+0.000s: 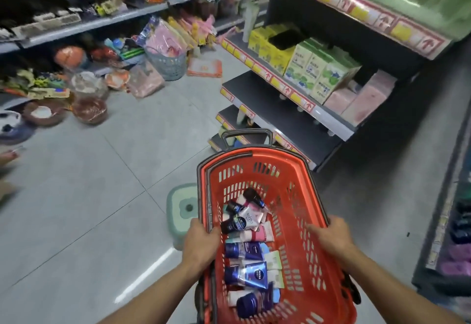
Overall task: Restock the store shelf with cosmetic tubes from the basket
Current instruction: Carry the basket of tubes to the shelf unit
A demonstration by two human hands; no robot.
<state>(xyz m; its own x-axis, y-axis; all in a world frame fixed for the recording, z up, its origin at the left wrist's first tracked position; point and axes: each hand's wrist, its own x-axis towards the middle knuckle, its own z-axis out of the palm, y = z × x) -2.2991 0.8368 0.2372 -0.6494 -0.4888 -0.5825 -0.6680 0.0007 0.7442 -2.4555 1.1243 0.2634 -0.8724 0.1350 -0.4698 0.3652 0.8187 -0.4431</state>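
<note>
You are carrying the red slotted plastic shopping basket [300, 221] by its long sides: your left hand [201, 242] curls over the left rim with the fingers hooked inside, and your right hand [331, 237] grips the right rim the same way. The cosmetic tubes [248, 247], a loose heap of dark blue, white and pink soft plastic tubes, lie along the basket's floor, nearer its left wall.

Keep the basket level as you bring it to the dark metal store shelf with yellow and red price strips [257, 89] ahead on your right, so the tubes do not slide to one end. Set it down near an open tier, probably beside the pale green plastic step stool [178, 211] on the grey tiled floor [102, 183], and free one hand for picking.

The near end of the basket runs off the bottom edge, so the tube count is uncertain. Most labels are too blurred to read. Which tier takes the tubes is unclear; the lowest tiers sit partly behind the basket's black handle [246, 133].
</note>
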